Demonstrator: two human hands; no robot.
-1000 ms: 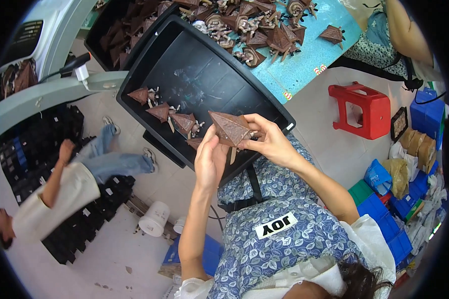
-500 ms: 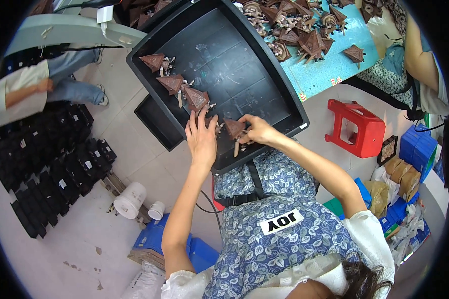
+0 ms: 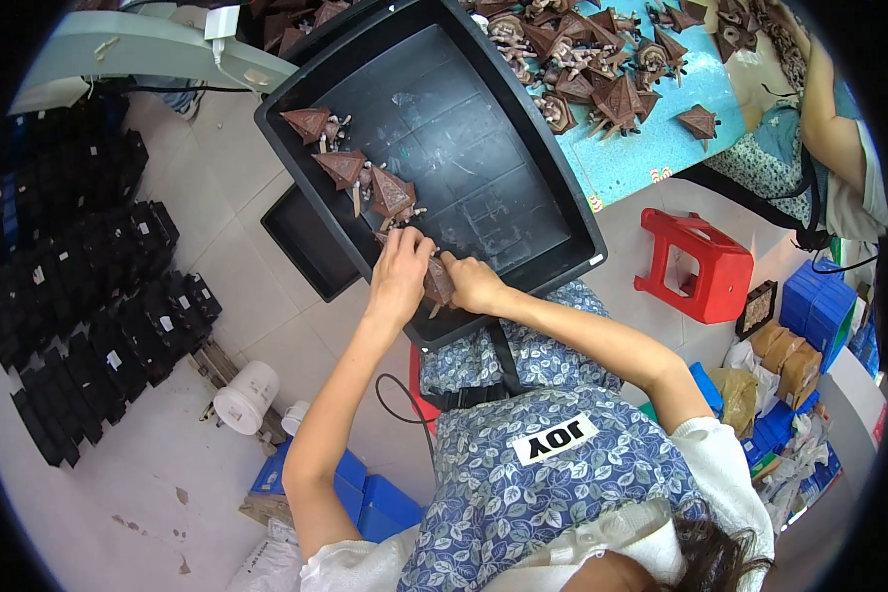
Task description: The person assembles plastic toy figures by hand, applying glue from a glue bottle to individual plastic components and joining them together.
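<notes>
A black plastic tray point(image 3: 483, 187) lies tilted before me, with a row of brown pointed figurines point(image 3: 393, 193) along its left side. In the tray's near left corner, my right hand point(image 3: 476, 286) grips one brown pointed figurine point(image 3: 438, 282), its fingers closed against the right side. My left hand point(image 3: 401, 274) is beside that figurine, fingers bent and closed over another brown piece at the end of the row. Most of that piece is hidden under the fingers, with a brown edge showing.
A blue table point(image 3: 622, 168) at the back right carries a heap of similar figurines. A red stool point(image 3: 699, 266) stands to the right, near a seated person point(image 3: 839, 148). An empty-looking smaller black tray point(image 3: 311, 242) is below, and stacked black items point(image 3: 118, 345) line the left.
My right hand has moved left with its figurine, bringing it against the left hand. The left hand's fingers have curled in. The person at the far left has mostly gone from view.
</notes>
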